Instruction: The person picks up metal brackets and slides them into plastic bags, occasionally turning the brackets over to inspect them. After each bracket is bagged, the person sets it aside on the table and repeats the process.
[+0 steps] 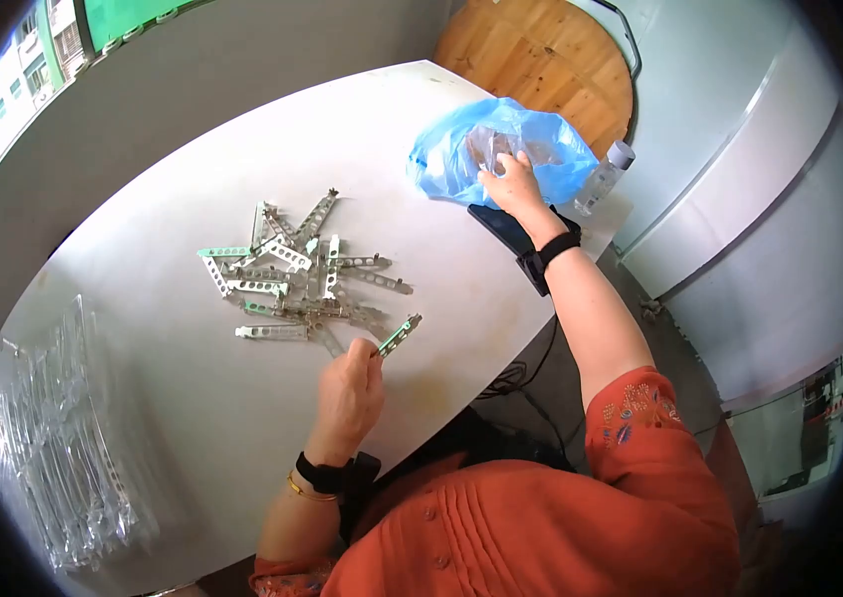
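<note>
Right now your left hand (350, 383) has its fingers (370, 355) pinched together on the near end of a slim metal bracket (400, 335). Its long axis runs from those fingers out toward 1 o'clock, the free end lifted just off the counter (173, 398). Outward from that pinch, at about 11 o'clock and near, lies the loose pile of brackets (297, 274), strips crossing one another at all angles; the closest strips almost reach your knuckles, so your left hand is by far the nearer one to the pile.

Your right hand (509, 181) sits well apart, toward 1 o'clock across the counter, with its fingers curled into the mouth of the blue plastic bag (441, 159); you cannot tell from this view whether they grip anything inside or only the plastic. A dark flat pad (501, 227) lies under that wrist, and a clear bottle (606, 171) stands just beyond the bag at 3 o'clock of it. Far off at 9 o'clock, a stack of clear plastic trays (53, 448) rests at the counter's edge.
</note>
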A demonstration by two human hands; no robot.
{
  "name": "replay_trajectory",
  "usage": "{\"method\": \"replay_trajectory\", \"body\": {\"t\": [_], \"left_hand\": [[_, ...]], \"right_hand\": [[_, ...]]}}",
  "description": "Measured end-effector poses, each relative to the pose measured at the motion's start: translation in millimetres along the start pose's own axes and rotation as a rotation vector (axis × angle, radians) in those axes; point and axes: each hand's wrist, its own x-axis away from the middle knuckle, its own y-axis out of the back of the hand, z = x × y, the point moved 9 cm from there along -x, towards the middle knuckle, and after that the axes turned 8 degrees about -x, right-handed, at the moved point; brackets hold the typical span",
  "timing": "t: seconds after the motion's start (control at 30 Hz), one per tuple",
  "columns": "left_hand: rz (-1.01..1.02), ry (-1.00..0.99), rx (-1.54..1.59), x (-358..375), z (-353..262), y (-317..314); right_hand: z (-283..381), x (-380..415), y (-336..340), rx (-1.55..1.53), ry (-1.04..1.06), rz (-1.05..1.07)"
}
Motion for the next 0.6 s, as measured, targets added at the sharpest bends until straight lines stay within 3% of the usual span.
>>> {"method": "replay_trajectory", "body": {"t": [0.23,0.5,0.6], "left_hand": [[-0.001,0.069,0.007,1,8,2],[0.004,0.123,0.123,4,20,-5],[0.059,0.232,0.246,3,24,-5]], "right_hand": [[-39,-60,-34,0.234,-0.162,0.074],[-63,-72,-24,0.179,-0.197,0.014],[-52,-61,-18,0.084,-0.216,0.057]]}}
